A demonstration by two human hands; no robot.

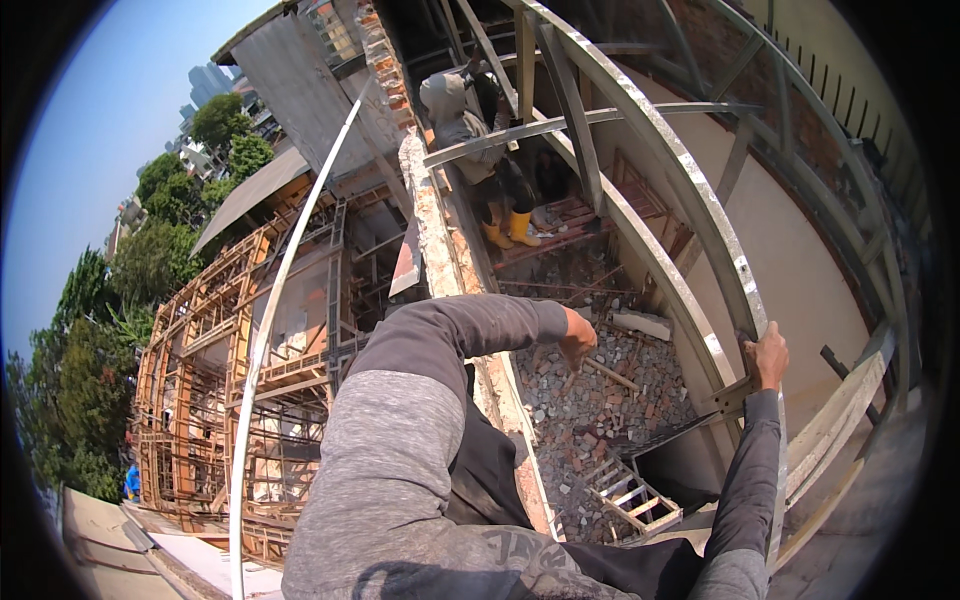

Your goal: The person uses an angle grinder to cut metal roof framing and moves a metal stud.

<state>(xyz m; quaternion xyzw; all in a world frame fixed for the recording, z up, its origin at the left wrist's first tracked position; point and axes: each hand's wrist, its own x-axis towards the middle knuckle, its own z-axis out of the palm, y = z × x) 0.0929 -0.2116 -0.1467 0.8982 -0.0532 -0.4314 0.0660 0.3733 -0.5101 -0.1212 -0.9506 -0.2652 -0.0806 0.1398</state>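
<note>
My right hand (768, 355) is closed round a long metal roof beam (718, 232), which looks curved in this view. Beneath that hand a dark metal bracket (735, 393) meets a second, lower beam (665, 275). My left arm bends across the broken top of a wall (445, 245). At its end my left hand (578, 340) hangs over the drop, its fingers curled down and together. Whether anything is in those fingers is hidden.
Far below lie brick rubble (560, 400) and a ladder-like wooden frame (632, 497). A person (470, 130) in yellow boots stands ahead among the beams. To the left, a white pipe (270, 320) runs past wooden scaffolding (225, 370). Timber planks (840, 420) lie at right.
</note>
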